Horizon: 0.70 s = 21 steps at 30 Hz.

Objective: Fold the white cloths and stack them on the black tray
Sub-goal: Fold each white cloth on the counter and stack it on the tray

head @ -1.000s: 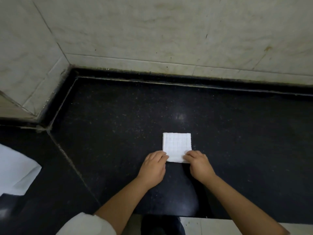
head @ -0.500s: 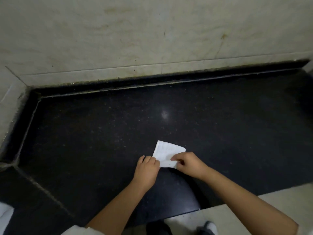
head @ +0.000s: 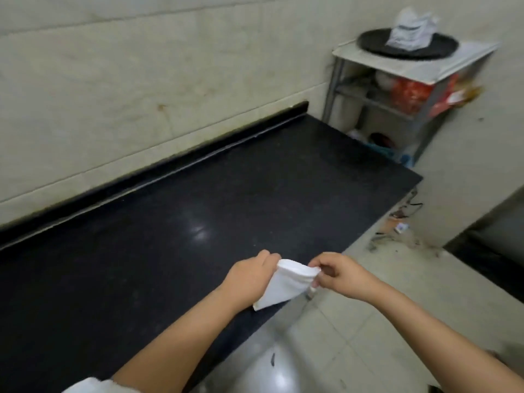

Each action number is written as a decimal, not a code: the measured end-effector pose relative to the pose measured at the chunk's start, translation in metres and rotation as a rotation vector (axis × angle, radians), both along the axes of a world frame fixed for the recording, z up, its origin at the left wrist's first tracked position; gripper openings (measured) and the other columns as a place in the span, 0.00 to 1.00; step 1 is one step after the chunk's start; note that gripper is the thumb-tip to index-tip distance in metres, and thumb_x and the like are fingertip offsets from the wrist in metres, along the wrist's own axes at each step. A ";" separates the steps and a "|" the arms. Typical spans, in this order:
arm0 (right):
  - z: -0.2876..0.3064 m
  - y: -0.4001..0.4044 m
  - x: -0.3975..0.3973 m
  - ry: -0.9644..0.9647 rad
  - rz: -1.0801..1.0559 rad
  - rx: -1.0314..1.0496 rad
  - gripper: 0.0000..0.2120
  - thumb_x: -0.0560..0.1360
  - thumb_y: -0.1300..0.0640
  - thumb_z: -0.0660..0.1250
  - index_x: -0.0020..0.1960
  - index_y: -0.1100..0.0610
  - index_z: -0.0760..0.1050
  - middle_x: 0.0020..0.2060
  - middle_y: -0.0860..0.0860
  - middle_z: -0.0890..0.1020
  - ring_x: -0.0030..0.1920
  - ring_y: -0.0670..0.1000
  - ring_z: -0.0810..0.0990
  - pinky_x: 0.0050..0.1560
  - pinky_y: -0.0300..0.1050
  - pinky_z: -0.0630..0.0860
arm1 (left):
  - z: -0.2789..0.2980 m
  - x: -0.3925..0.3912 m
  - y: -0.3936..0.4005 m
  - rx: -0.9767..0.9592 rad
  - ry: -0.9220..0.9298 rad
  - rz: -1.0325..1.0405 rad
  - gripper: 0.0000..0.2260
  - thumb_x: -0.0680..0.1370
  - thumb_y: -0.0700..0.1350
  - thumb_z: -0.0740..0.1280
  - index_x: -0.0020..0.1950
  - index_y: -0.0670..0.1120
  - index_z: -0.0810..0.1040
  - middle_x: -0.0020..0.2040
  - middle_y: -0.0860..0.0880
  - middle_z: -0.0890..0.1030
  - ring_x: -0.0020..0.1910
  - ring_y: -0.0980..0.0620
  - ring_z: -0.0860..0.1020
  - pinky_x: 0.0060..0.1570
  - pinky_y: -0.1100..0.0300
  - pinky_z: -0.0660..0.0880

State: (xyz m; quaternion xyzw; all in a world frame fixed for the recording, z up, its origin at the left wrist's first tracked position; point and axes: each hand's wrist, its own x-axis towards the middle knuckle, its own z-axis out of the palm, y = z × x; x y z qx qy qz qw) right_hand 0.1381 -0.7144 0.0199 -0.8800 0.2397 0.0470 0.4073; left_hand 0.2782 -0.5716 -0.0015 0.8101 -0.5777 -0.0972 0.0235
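Observation:
A small folded white cloth hangs in the air over the front edge of the black counter. My left hand grips its left top corner. My right hand pinches its right top corner. The cloth sags between them and its lower corner points down to the left. A round black tray lies on a small white shelf unit at the far right, with a pile of white cloths on it.
The metal shelf unit stands past the counter's right end and holds red packets and containers below. A pale tiled wall backs the counter. Tiled floor with some litter lies to the right.
The cloth lay flat on the counter a second ago; both hands have lifted it off the surface. The view has swung right, bringing the shelf and tray into sight.

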 end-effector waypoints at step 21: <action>0.087 -0.423 -0.111 -0.076 -0.179 -0.547 0.09 0.75 0.59 0.63 0.50 0.64 0.78 0.49 0.60 0.81 0.50 0.57 0.77 0.47 0.43 0.69 | 0.094 -0.075 -0.463 0.000 -0.132 -0.319 0.04 0.80 0.41 0.56 0.54 0.44 0.67 0.56 0.44 0.71 0.54 0.45 0.73 0.49 0.53 0.70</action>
